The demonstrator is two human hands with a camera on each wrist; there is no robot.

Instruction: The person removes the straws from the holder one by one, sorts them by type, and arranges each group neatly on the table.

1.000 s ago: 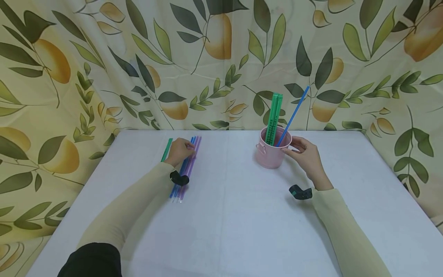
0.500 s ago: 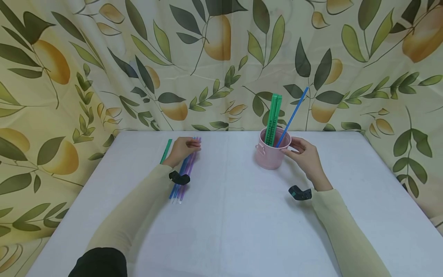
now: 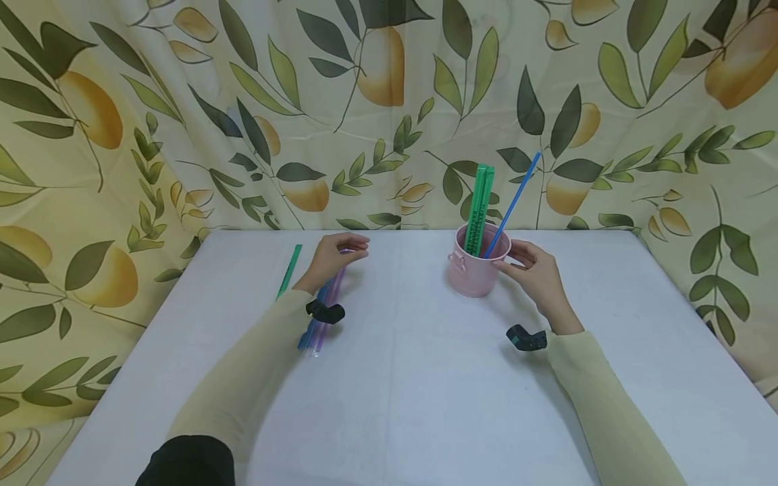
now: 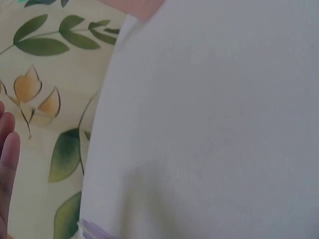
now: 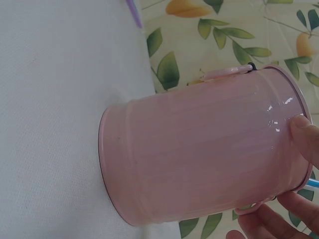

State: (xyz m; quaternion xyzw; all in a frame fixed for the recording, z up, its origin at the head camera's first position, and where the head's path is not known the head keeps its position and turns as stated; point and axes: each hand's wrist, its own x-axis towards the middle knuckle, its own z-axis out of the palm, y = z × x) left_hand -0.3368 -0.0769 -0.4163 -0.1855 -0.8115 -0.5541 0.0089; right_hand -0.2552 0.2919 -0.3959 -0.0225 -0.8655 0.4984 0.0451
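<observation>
In the head view my left hand (image 3: pixel 337 258) hovers over the far end of a bundle of purple straws (image 3: pixel 332 291) and blue straws (image 3: pixel 308 335) lying on the table. Its thumb and fingers stand apart, with nothing visible between them. The left wrist view catches only a few straight fingers (image 4: pixel 9 159) at its edge and a purple straw end (image 4: pixel 94 230). My right hand (image 3: pixel 539 278) grips the rim of a small pink bucket (image 3: pixel 477 277), thumb near the rim in the right wrist view. Upright in the bucket are green sticks (image 3: pixel 480 206) and one leaning blue straw (image 3: pixel 516 199).
A green strip (image 3: pixel 288 272) lies left of the straws. The white table (image 3: pixel 413 391) ends at the back against a leaf-and-fruit patterned curtain (image 3: pixel 365 135). A black wrist camera (image 3: pixel 325 311) sits over part of the straws.
My left hand has moved right and slightly back from the straws' far ends, and its thumb and fingers have spread. The right hand and the bucket stay in place.
</observation>
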